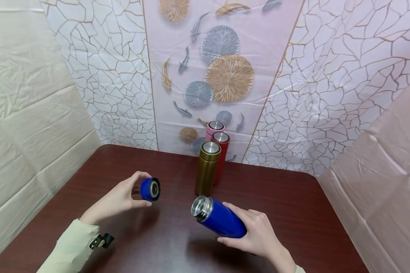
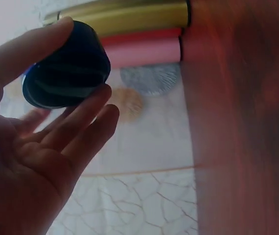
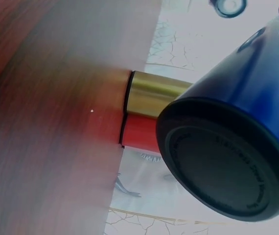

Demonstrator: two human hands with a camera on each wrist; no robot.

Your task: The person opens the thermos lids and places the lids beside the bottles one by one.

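Observation:
My left hand [image 1: 123,195] pinches a blue flask lid [image 1: 145,189] between thumb and fingers, above the table, its underside turned toward the right. In the left wrist view the lid [image 2: 68,71] looks dark, with the thumb over its top edge. My right hand [image 1: 254,231] grips a blue vacuum flask [image 1: 227,220] round its lower body. The flask is tilted, its uncovered steel mouth [image 1: 202,207] pointing left toward the lid. Its black base [image 3: 222,161] faces the camera in the right wrist view.
Behind the blue flask, a gold flask [image 1: 207,170], a red flask [image 1: 222,151] and a pink flask [image 1: 214,127] stand upright, close together, lids on. The dark wooden table [image 1: 171,242] ends at a patterned cloth backdrop [image 1: 123,94]. Pale cloth walls [image 1: 27,151] flank both sides.

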